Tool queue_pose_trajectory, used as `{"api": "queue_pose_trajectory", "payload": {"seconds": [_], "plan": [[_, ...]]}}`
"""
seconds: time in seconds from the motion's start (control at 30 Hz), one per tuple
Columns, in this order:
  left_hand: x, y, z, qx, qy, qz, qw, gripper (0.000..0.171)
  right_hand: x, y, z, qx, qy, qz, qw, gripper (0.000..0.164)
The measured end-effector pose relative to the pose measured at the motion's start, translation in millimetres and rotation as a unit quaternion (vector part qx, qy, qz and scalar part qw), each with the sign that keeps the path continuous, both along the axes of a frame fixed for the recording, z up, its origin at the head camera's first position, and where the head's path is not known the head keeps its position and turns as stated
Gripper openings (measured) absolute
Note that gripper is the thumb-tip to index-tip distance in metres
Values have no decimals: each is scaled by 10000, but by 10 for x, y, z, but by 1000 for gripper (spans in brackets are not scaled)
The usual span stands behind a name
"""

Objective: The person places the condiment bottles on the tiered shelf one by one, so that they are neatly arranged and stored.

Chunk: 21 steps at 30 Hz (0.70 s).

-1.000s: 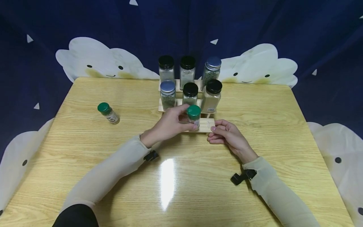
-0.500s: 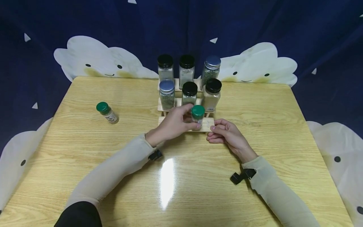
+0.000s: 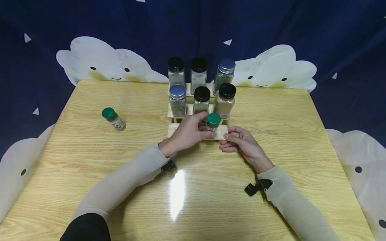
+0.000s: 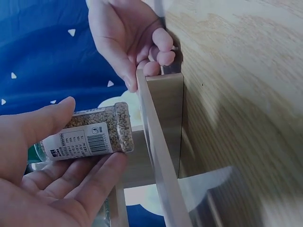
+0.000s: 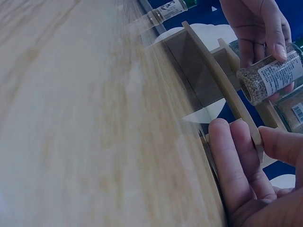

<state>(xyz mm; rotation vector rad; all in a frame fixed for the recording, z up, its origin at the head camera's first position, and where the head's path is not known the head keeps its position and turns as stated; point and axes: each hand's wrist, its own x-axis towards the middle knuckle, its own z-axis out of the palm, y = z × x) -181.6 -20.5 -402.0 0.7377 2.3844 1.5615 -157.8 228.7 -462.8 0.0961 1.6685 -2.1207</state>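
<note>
My left hand [image 3: 190, 131] grips a small clear spice jar [image 4: 90, 135] with a green lid, a barcode label and light brown grains inside. Thumb and fingers wrap it from opposite sides. In the left wrist view its base is close to the front board of the wooden spice rack [image 4: 161, 156], with a gap showing between them. My right hand [image 3: 241, 142] pinches the right end of the rack's lowest shelf, thumb on top and fingers beneath. A second green-lidded spice jar [image 3: 114, 119] stands apart on the table at the left.
Behind the left hand, the rack's middle and top tiers carry several taller jars, among them a black-lidded jar [image 3: 224, 100] and a silver-lidded jar [image 3: 178, 100]. The wooden table [image 3: 211, 197] ends at a dark blue curtain [image 3: 193, 26] with cloud shapes.
The left hand has carried the green-lidded spice jar a little to the right along the lowest shelf. The right hand keeps its hold on the shelf's end.
</note>
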Motion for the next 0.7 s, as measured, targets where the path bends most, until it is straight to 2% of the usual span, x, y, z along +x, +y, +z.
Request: {"api": "queue_pose_trajectory", "payload": {"seconds": [0.3,0.7], "plan": [[1,34,-40,-101,11,151,9998,40,-3,7,-3,-18,14,19,10000,21],[18,48,-56,-191,-35,283,9994,44,-4,3,-2,-68,-21,-11,10000,18]]}}
